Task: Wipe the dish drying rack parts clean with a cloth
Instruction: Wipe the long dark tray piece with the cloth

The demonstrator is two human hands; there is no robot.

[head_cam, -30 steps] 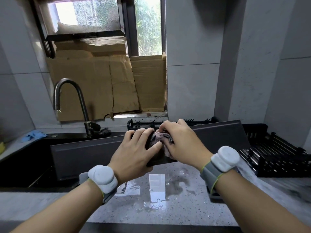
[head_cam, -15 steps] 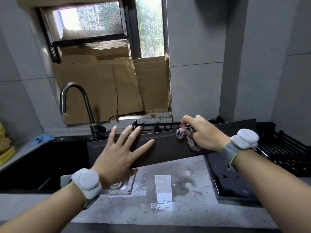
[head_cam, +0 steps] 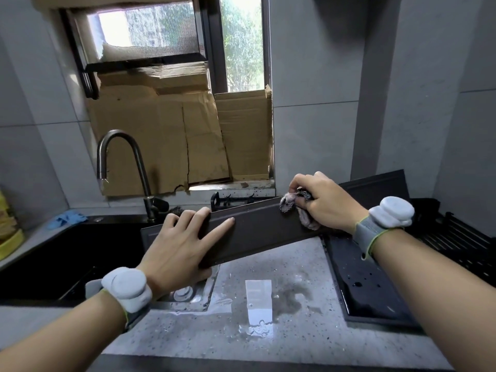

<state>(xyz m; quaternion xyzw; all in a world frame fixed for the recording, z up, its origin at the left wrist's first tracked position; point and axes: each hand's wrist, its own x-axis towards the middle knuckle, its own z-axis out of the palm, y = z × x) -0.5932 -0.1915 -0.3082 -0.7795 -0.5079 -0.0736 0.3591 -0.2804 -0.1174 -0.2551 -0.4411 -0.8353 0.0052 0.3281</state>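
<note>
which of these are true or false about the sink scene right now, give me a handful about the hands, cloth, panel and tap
1. The right hand grips the cloth against the dark panel. True.
2. The left hand holds a sponge. False: it holds the panel, fingers over its top edge.
3. The faucet is running. False: no stream is visible.
4. The countertop in front of the panel is wet. True.
5. The blue gloves lie right of the panel. False: they lie far left, behind the sink.
</note>
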